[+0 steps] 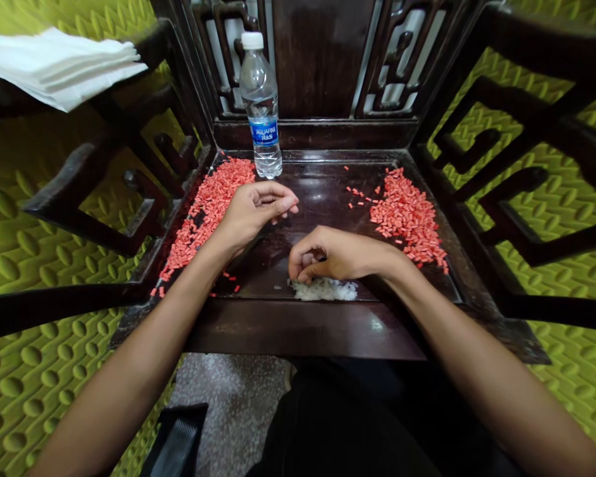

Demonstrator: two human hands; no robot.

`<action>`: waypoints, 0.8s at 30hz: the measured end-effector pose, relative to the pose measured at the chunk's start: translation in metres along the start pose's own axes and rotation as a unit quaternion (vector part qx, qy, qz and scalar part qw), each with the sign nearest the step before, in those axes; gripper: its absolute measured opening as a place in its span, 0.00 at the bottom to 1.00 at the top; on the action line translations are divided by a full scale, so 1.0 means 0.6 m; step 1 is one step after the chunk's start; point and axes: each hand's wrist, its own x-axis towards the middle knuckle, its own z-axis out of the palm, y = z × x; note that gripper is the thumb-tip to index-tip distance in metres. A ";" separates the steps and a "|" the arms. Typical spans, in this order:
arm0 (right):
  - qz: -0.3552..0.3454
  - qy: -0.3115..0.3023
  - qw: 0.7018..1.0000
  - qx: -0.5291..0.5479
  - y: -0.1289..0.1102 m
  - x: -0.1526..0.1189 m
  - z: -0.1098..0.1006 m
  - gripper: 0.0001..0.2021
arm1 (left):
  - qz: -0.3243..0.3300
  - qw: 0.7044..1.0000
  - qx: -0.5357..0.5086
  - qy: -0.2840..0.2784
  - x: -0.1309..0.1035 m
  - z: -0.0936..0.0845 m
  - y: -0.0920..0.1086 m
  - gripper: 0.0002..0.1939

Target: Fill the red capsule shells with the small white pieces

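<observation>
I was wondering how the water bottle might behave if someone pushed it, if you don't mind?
The water bottle, being tall and narrow, would probably tip if pushed near its cap. Its clear, plastic-looking wall may give slightly when squeezed. Once down, its round body would likely roll.

Ahead of my right hand (328, 255), a bare lane is running back over the seat (325, 199) between the red heaps (410, 215). The bottle (261, 99) is standing in the way beside the left heap (228, 175); carved armrests (551, 33) are walling both sides, the backrest (322, 59) the far end.
</observation>
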 end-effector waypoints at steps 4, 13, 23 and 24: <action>-0.018 0.012 1.000 0.012 -0.001 0.004 0.005 0.05 | 0.002 1.000 -0.009 -0.009 0.000 0.001 -0.002 0.21; -0.036 0.036 0.999 -0.009 -0.003 0.003 0.000 0.03 | -0.004 1.000 -0.009 -0.012 0.000 0.002 -0.003 0.21; -0.064 0.024 0.997 0.029 -0.005 0.000 -0.004 0.08 | -0.016 0.999 -0.038 -0.014 -0.002 0.003 -0.001 0.21; -0.068 0.022 0.997 0.037 -0.006 -0.001 -0.005 0.08 | -0.015 0.999 -0.040 -0.016 -0.002 0.003 -0.001 0.21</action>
